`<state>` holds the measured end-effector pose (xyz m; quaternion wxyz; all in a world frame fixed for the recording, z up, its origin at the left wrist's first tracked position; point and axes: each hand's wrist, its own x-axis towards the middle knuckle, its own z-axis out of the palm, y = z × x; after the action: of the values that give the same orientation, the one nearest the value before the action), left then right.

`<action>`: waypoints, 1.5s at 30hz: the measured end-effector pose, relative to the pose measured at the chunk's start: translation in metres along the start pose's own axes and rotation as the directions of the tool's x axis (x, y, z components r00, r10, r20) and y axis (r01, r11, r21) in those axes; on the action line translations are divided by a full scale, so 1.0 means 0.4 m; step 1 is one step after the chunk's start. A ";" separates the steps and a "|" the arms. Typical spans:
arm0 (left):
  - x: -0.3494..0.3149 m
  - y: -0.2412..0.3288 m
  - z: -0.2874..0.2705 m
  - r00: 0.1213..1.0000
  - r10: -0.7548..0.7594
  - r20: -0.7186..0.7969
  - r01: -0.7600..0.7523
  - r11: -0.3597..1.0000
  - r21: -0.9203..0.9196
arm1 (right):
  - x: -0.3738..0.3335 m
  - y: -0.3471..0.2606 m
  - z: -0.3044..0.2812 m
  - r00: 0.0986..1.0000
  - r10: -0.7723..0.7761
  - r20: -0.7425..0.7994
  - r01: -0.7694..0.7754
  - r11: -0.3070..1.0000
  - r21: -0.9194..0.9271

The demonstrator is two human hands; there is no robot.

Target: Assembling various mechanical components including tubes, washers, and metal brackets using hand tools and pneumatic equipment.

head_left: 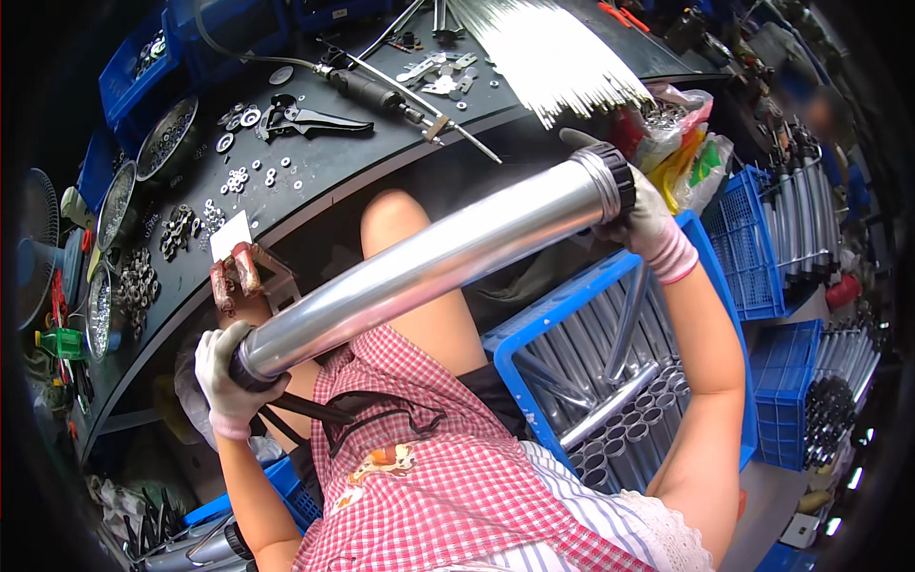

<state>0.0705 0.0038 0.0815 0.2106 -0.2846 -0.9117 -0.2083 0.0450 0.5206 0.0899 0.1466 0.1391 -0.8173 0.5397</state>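
I've got the long shiny aluminium tube (429,262) across my lap, slanting from near left up to far right, off the tabletop. Left hand (229,377) in a white knit glove is wrapped shut round its near left end; right hand (640,217), gloved too, is clamped on the black threaded collar (615,179) at the far right end. One hand per end, so a tube this long doesn't sag or swing. Blue plastic crate of matching grey tubes (620,419) sits just right of my knee, within reach. Dark curved tabletop (324,167) lies beyond, with loose washers (253,176), bowls of small hardware (167,136), a bundle of thin steel rods (548,52).
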 end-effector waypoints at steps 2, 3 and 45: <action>0.002 0.000 0.007 1.000 0.017 -0.001 -0.017 0.999 -0.032 | -0.008 -0.147 -0.006 0.932 0.342 0.120 -0.357 0.921 0.154; 0.007 -0.004 0.013 0.999 0.030 -0.012 -0.031 0.998 -0.062 | -0.028 -0.174 -0.027 0.935 0.338 0.104 -0.351 0.925 0.146; 0.146 -0.044 0.004 0.897 0.169 0.409 0.061 0.868 -0.492 | -0.227 -0.283 -0.079 0.965 -0.260 0.027 0.257 0.924 -0.284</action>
<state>0.0156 0.0167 0.1050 -0.0740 -0.3942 -0.8431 -0.3581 0.1750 0.5133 0.1615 0.2394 0.2200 -0.8601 0.3931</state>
